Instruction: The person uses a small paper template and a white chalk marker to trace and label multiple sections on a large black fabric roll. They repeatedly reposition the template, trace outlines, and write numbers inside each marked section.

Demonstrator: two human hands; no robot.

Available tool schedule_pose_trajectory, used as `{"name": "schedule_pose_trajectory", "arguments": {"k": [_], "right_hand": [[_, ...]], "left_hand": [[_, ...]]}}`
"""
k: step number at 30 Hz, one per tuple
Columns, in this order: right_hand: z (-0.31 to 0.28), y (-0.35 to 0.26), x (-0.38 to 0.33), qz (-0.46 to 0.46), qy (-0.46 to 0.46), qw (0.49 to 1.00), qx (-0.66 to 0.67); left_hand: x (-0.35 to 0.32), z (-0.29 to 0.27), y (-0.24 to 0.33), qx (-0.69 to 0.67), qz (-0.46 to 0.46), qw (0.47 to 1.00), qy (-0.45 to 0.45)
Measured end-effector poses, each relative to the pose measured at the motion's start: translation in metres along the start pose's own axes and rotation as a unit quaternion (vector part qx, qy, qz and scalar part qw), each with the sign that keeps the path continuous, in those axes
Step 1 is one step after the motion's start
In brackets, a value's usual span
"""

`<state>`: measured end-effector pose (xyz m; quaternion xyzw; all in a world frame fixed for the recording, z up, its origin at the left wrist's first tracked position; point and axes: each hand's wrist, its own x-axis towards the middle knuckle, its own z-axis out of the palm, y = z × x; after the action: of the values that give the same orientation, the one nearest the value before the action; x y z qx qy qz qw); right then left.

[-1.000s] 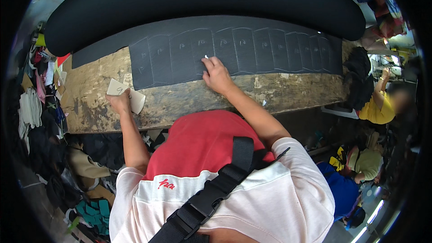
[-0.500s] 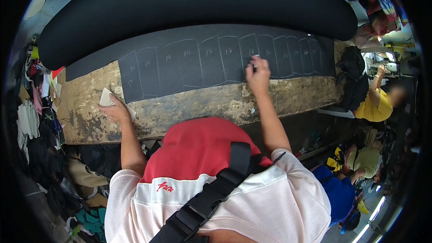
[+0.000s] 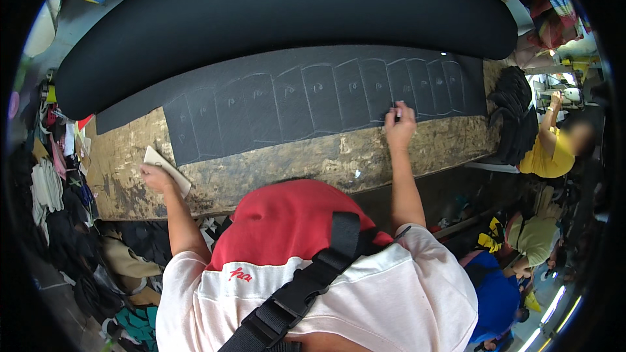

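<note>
A long dark grey sheet of cloth lies across the worn wooden table, marked with a row of pale outlined shapes, each with a small mark inside. At the left, off the end of the cloth, my left hand grips a flat cream card pattern by its edge, tilted over the bare wood. My right hand is at the cloth's near edge, right of centre. Its fingers are pinched round a small pale-and-dark writing tool; fingers hide most of it.
A thick black roll runs along the table's far side. Black cloth pieces are piled at the right end. A co-worker in yellow sits beyond them. Cloth scraps lie below left; a white scrap rests on the wood.
My right hand has moved right and nearer, from inside an outline to the cloth's near edge. My left hand has come slightly nearer with the card pattern, and the view has shifted a little.
</note>
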<state>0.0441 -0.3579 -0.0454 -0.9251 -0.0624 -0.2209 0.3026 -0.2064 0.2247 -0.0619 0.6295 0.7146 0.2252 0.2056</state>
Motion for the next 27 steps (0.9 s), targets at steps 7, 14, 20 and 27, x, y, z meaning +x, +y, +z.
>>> {"name": "schedule_pose_trajectory", "arguments": {"k": [7, 14, 20, 27], "right_hand": [[-0.036, 0.065, 0.052, 0.118, 0.055, 0.981, -0.141], [-0.054, 0.047, 0.066, 0.499, -0.073, 0.815, -0.285], [-0.017, 0.049, 0.057, 0.482, 0.005, 0.833, -0.272], [-0.029, 0.053, 0.053, 0.48, 0.004, 0.842, -0.248]], "left_hand": [[0.049, 0.0, 0.028, -0.416, -0.183, 0.887, -0.079], [0.069, 0.042, 0.083, -0.427, -0.22, 0.793, -0.374], [0.059, 0.094, 0.12, -0.449, -0.238, 0.699, -0.504], [0.053, 0.11, 0.134, -0.363, -0.21, 0.805, -0.42]]}}
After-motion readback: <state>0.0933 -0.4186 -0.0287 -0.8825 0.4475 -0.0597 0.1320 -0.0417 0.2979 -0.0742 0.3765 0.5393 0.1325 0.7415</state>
